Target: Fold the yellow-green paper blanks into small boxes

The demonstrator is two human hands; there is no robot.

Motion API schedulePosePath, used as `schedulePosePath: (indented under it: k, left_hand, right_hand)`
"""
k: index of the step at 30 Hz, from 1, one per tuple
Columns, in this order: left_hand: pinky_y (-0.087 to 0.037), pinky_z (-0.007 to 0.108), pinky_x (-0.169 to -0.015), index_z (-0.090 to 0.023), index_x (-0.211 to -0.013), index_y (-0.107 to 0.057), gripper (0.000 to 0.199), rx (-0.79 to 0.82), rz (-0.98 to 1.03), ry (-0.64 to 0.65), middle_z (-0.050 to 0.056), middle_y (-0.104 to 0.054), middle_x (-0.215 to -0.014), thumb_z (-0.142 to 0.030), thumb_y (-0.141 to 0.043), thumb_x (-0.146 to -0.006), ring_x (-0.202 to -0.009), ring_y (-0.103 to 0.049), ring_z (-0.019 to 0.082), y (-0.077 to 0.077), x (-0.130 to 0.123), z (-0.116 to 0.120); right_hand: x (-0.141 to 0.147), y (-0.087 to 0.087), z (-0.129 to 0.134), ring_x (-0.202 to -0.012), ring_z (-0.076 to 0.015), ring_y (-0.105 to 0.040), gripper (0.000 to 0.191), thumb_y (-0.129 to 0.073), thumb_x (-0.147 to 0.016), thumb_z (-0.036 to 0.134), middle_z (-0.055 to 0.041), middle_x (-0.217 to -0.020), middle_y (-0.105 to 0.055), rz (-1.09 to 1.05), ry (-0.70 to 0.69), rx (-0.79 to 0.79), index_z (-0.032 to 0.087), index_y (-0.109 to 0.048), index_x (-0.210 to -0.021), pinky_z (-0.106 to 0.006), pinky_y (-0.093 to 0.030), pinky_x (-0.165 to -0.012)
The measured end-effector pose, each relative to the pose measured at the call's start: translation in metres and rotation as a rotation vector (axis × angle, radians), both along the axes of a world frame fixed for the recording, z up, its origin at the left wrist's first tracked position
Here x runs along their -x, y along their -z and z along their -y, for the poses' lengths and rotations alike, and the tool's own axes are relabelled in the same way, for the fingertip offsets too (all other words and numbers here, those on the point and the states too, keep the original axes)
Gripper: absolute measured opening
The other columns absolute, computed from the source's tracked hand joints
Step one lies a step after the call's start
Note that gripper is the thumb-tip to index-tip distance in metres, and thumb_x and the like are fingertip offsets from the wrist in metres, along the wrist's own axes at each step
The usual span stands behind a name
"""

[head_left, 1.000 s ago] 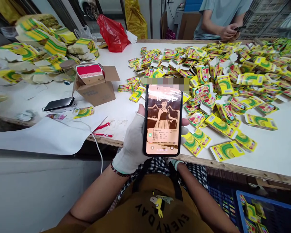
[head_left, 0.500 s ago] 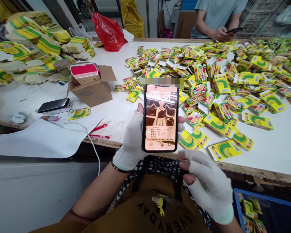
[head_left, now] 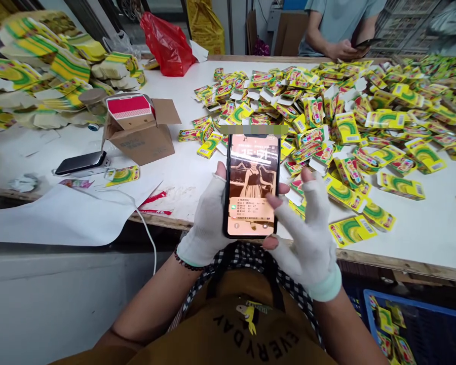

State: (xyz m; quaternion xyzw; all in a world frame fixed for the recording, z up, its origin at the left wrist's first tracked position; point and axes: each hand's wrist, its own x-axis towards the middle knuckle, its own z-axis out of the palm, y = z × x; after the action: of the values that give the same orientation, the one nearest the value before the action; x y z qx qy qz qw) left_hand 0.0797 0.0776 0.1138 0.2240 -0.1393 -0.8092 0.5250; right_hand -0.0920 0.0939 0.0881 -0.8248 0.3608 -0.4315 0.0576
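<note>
A smartphone point(head_left: 253, 185) with its screen lit stands upright in my left hand point(head_left: 209, 218), which wears a white glove with bare fingertips. The thumb lies along its left edge and fingertips show at its right edge. My right hand point(head_left: 307, 233), gloved the same way, has its fingers spread at the phone's lower right. Its index fingertip is over the screen's right side; whether it touches the glass I cannot tell. Behind the phone and to its right lies a big heap of small yellow-green boxes point(head_left: 345, 129) on the white table point(head_left: 167, 177).
A cardboard carton point(head_left: 144, 144) with a red box in it stands left of the phone. Stacks of flat printed cartons point(head_left: 57, 66) lie far left, near a red plastic bag point(head_left: 167, 45) and a black power bank point(head_left: 81, 162). A blue crate point(head_left: 421, 309) sits low right. Across the table, a person point(head_left: 338, 30) holds a phone.
My right hand has risen and moved left, from below the table edge to the phone, and its fingers have spread. My left hand keeps the phone in about the same place.
</note>
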Motion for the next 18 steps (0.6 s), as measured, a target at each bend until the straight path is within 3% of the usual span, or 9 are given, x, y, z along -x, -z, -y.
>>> schedulePosePath:
  k: [3, 10, 13, 18]
  left_hand:
    - [-0.049, 0.044, -0.094, -0.018, -0.129, -0.055, 0.059, 0.008, -0.029, 0.015, 0.008, -0.067, -0.117, -0.059, -0.035, -0.092, -0.113, -0.059, 0.031, 0.004, -0.002, -0.001]
    - [-0.051, 0.046, -0.09, -0.015, -0.126, -0.057, 0.065, 0.034, -0.028, 0.104, 0.013, -0.065, -0.118, -0.063, -0.031, -0.091, -0.108, -0.062, 0.033, 0.008, -0.005, -0.001]
    - [-0.051, 0.045, -0.089, -0.012, -0.127, -0.057, 0.07, 0.015, 0.013, 0.115, 0.016, -0.064, -0.121, -0.065, -0.029, -0.09, -0.107, -0.062, 0.033, 0.007, -0.005, -0.002]
    - [-0.05, 0.04, -0.091, -0.01, -0.127, -0.057, 0.07, 0.012, 0.03, 0.114, 0.016, -0.065, -0.119, -0.064, -0.031, -0.09, -0.11, -0.061, 0.031, 0.005, 0.0, -0.005]
  right_hand:
    - [0.003, -0.002, 0.0, -0.142, -0.0397, -0.015, 0.061, -0.05, -0.088, 0.051, -0.0084, -0.157, -0.011, 0.069, 0.075, -0.034, 0.027, -0.036, -0.143, -0.066, -0.026, -0.109]
    - [0.004, 0.008, -0.007, -0.142, -0.0397, -0.019, 0.06, -0.049, -0.09, 0.048, -0.0112, -0.156, -0.014, 0.092, 0.082, -0.047, 0.024, -0.036, -0.143, -0.066, -0.026, -0.109]
    - [0.003, 0.009, -0.007, -0.142, -0.0401, -0.018, 0.057, -0.051, -0.089, 0.044, -0.0133, -0.155, -0.018, 0.086, 0.069, -0.026, 0.023, -0.038, -0.141, -0.066, -0.025, -0.11]
    - [-0.006, 0.003, -0.003, -0.142, -0.0441, -0.013, 0.048, -0.058, -0.085, 0.038, -0.0114, -0.157, -0.009, 0.053, 0.033, -0.011, 0.023, -0.05, -0.13, -0.068, -0.021, -0.11]
